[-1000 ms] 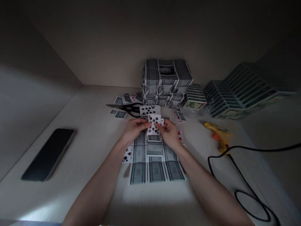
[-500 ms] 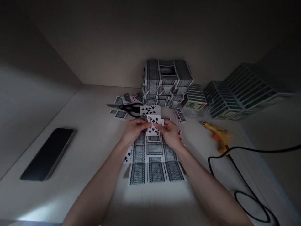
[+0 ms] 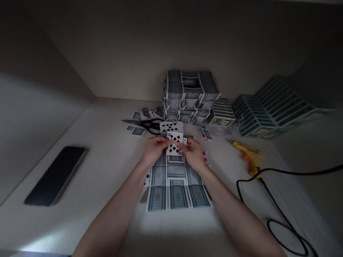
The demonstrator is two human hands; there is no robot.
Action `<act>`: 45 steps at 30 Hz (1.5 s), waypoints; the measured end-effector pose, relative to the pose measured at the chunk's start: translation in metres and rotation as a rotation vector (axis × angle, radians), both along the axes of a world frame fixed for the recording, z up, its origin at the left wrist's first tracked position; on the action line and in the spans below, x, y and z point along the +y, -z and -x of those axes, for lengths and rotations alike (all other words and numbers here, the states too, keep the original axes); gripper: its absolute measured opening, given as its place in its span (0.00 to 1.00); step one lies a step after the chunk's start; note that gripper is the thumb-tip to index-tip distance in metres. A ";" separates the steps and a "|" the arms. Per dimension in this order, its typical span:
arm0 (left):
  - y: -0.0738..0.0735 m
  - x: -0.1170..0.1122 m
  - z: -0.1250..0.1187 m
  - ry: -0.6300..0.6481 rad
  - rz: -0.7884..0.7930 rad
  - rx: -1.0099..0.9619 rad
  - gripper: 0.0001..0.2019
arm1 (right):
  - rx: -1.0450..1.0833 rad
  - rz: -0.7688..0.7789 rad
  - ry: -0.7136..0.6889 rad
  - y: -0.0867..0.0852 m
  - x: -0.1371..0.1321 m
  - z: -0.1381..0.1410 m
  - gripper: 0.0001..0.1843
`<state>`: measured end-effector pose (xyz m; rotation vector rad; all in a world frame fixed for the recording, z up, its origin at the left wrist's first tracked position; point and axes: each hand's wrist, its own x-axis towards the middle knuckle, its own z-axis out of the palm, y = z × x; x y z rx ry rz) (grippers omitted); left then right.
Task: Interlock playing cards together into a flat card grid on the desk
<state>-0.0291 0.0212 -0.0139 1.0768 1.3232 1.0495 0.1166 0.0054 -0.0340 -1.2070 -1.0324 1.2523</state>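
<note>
Between my two hands is a ten of spades playing card (image 3: 174,149), face toward me. My left hand (image 3: 155,148) pinches its left edge with the thumb on the face, and my right hand (image 3: 193,151) pinches the right side. A jack (image 3: 184,140) peeks out behind it at the right, partly covered by my fingers. Below the hands lies a panel of face-down cards with patterned backs (image 3: 179,195), joined in rows. Just beyond the held card, a nine of spades (image 3: 171,126) rests face up.
Black-handled scissors (image 3: 150,125) and cut card pieces (image 3: 138,132) lie at the back left. Behind stands a block built of cards (image 3: 190,94), with more card stacks (image 3: 249,114) to its right. A yellow glue gun (image 3: 249,155) with a black cord is at right, a phone (image 3: 55,175) at left.
Both hands still hold the ten of spades in nearly the same place. The whole view has shifted slightly, and a bit more of the jack shows.
</note>
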 end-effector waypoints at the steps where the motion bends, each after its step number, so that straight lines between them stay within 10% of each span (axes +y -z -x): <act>1: 0.002 0.000 -0.001 0.001 -0.026 0.021 0.16 | -0.012 0.001 -0.004 0.000 0.000 0.000 0.15; 15: 0.006 -0.010 -0.013 -0.093 -0.422 0.517 0.18 | 0.062 0.086 -0.094 -0.011 -0.007 0.009 0.20; 45: 0.007 -0.015 -0.009 0.118 -0.418 0.366 0.18 | 0.118 0.043 0.075 -0.015 -0.005 0.008 0.18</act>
